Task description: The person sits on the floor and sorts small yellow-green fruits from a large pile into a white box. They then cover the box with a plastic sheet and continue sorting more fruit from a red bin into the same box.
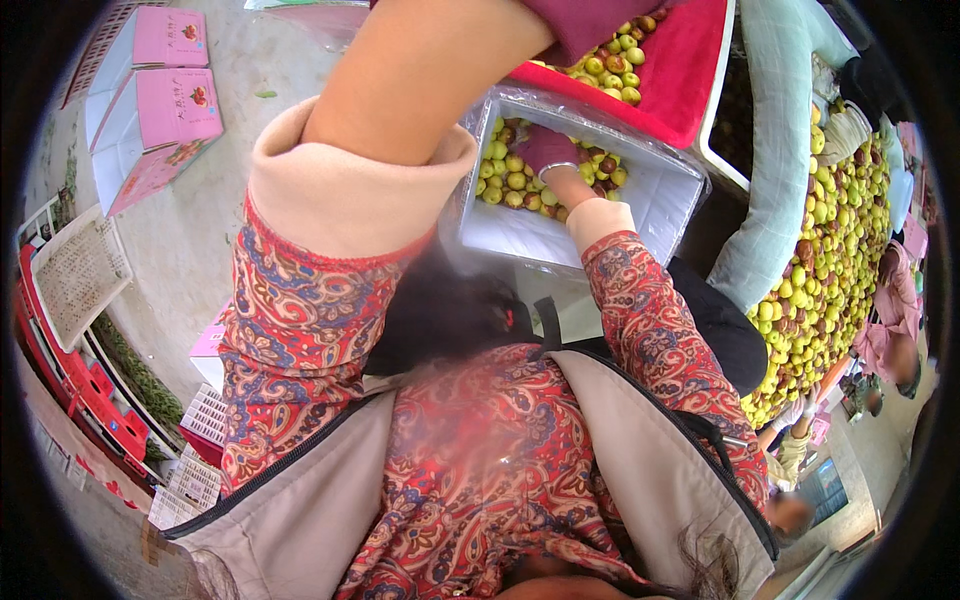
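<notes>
Near the camera, my left forearm crosses the top, and my left hand (589, 22), in a maroon glove, is largely cut off by the top edge. It is nearest a red-cloth-lined tray (679, 82) with green and brown jujube-like fruits (619, 67). My right hand (549, 148), in a maroon glove with a bracelet at the wrist, reaches down into a plastic-lined white box (517, 244). Its fingers are among or over similar fruits (517, 180) there; what they hold, if anything, is hidden.
Pink printed cartons (176, 109) stand at the upper left. White plastic crates (187, 480) and a pale perforated basket (82, 270) lie at left. A pale green padded edge (772, 180) borders a large fruit heap (821, 285) at right, with other people (892, 322) beyond it.
</notes>
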Available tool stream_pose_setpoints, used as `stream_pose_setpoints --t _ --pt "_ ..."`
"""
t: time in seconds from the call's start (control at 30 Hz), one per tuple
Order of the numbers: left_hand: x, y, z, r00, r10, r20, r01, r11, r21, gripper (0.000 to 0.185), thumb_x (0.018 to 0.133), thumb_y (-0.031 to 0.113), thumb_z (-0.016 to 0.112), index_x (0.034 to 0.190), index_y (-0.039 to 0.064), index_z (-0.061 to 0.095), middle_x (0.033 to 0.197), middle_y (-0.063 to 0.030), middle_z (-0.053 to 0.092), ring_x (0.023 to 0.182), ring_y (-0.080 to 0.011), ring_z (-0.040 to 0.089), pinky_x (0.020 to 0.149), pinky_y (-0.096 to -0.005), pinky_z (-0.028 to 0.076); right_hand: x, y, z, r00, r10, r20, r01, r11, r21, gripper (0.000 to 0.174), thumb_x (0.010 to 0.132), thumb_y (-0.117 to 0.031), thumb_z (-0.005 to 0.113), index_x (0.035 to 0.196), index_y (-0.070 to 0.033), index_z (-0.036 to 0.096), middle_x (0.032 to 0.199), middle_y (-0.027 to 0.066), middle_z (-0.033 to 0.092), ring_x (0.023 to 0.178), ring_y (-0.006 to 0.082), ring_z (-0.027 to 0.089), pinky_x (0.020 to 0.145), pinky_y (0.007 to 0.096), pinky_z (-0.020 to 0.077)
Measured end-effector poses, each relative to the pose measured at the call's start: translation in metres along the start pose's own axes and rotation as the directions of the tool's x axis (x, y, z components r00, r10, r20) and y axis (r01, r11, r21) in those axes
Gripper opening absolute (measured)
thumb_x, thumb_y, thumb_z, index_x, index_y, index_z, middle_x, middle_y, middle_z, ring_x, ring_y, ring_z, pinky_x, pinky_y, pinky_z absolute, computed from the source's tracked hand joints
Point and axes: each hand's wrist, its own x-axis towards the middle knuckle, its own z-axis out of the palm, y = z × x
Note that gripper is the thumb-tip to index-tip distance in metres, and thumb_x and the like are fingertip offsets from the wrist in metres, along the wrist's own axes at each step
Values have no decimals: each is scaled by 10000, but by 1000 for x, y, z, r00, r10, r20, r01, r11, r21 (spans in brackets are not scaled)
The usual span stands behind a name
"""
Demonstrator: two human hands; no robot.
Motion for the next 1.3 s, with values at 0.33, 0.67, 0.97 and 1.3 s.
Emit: stream_pose_setpoints --t 0.33,0.67,0.97,1.3 --pt "1 -14 11 997 59 -41 -68 962 -265 354 763 354 619 1060 182 532 975 90 626 926 -60 569 785 -190 453 9 16 9 924 263 276 -205 953 -223 345 839 -288 490 1093 -95 622 1189 115 567 1112 287 532 891 464 428" --pt "-1 -4 4 843 286 -456 -311 950 21 197 667 262 668 801 131 606 756 27 643 666 -141 601 614 -245 469 8 44 41 982 57 181 -75 993 94 301 799 -240 534 1036 -85 633 1048 196 601 982 332 576 817 409 472" --pt "2 -7 7 900 280 -334 -313 949 -48 310 689 306 683 911 109 591 849 15 655 781 -144 615 720 -248 478 12 20 48 915 382 132 -404 877 261 360 719 -204 628 1050 -61 609 1039 190 606 972 338 580 811 412 471" --pt "-1 1 2 816 312 -486 -319 945 72 146 647 247 703 711 123 660 716 8 663 615 -152 632 582 -255 502 8 24 57 951 310 11 -302 915 270 373 709 -215 650 1030 -30 602 1035 215 598 959 354 580 805 418 473"
